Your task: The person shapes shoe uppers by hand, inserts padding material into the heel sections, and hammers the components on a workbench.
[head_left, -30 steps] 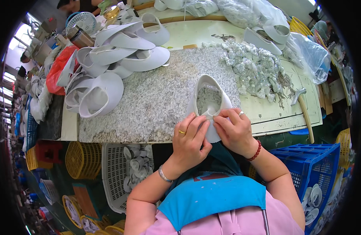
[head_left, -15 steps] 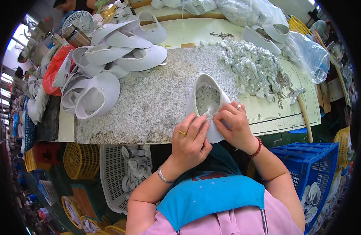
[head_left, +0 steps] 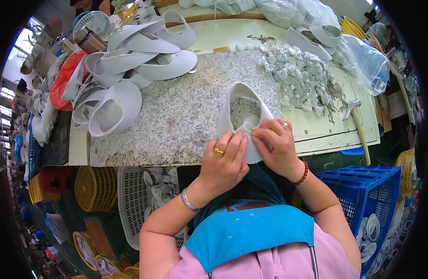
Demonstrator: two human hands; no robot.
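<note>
A white shoe upper [head_left: 222, 117] with an oval opening stands at the near edge of the granite slab [head_left: 176, 111], in front of me. My left hand [head_left: 225, 160] is closed on its near rim, fingertips pressed together against the edge. My right hand [head_left: 278, 144] pinches the same rim just to the right, thumb and forefinger almost meeting the left fingertips. Folded white material shows between the fingers. What lies under the fingertips is partly hidden. Several similar white uppers [head_left: 123, 104] are heaped on the slab's left side.
A silvery, crinkled heap [head_left: 293, 76] lies to the right of the slab, with a hammer [head_left: 355, 118] beyond it. Below the table stand a blue crate [head_left: 358, 179] at right and a white basket [head_left: 125, 204] at left. A person [head_left: 91, 5] sits at the far left.
The upper and both hands have shifted slightly away from me. My left elbow has swung outward to the left. Both hands keep their grip on the near rim.
</note>
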